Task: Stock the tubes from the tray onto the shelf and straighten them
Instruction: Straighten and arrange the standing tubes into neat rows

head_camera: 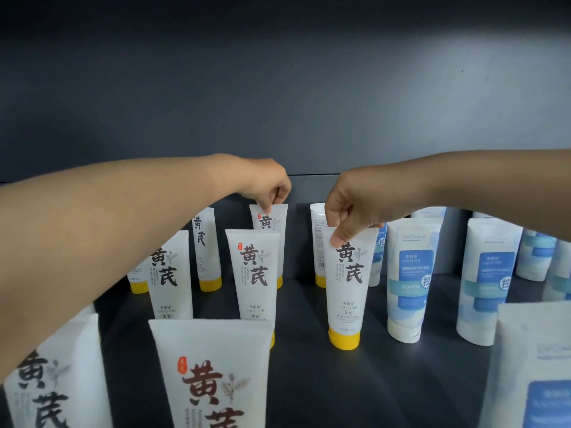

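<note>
Pinching the crimped tops so each stands squarely on its yellow cap, the left hand (268,185) holds a rear tube (269,219) and the right hand (352,205) a nearer tube (346,282) on the shelf (309,381).

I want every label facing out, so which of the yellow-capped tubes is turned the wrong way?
The back-row tube just behind the right hand. It shows small print and a barcode, while the others show the big brush-lettered front.

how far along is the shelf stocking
Many yellow-capped tubes and blue tubes already stand on the shelf. The left hand pinches a back tube; the right hand pinches a front tube. One reversed tube needs turning. No tray shows.
</note>
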A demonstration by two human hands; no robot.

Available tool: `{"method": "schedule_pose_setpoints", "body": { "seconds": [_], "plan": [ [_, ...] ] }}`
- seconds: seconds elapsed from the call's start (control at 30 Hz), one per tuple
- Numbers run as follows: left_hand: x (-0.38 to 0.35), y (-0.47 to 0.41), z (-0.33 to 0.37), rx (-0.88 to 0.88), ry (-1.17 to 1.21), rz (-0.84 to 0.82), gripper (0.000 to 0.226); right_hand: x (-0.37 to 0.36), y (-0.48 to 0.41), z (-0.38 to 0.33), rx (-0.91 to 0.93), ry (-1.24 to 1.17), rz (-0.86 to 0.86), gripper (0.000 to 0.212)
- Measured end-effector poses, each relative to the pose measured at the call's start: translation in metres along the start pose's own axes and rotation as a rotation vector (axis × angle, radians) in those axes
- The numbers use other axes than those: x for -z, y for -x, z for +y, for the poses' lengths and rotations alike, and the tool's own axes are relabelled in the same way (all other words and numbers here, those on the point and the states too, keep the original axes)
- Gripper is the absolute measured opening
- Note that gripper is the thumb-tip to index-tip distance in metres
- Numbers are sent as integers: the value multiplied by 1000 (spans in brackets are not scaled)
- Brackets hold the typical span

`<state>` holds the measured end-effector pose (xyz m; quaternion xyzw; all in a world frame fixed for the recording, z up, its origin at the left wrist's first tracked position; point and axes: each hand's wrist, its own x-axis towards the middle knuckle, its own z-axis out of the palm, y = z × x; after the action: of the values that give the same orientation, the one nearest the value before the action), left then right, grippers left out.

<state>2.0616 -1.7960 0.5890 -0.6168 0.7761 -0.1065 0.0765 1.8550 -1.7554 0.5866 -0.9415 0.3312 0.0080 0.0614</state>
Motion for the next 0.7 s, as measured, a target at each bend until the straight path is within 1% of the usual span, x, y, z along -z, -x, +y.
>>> {"method": "schedule_pose_setpoints", "body": {
  "seconds": [0.33,0.5,0.53,0.63,0.7],
  "plan": [
    [1,0,-2,14,-6,-14,12,1,0,-2,-2,50,0,18],
    [7,6,-1,45,-17,-49,19,1,1,-6,-39,94,-25,16],
    [9,8,-1,53,-19,-54,20,1,1,-7,-56,111,-34,17],
    [18,16,-1,92,-30,-70,21,4,2,-13,-95,135,-46,28],
    [27,25,-2,128,-14,-82,18,10,3,-19,-103,109,-51,27]
  ]
}}
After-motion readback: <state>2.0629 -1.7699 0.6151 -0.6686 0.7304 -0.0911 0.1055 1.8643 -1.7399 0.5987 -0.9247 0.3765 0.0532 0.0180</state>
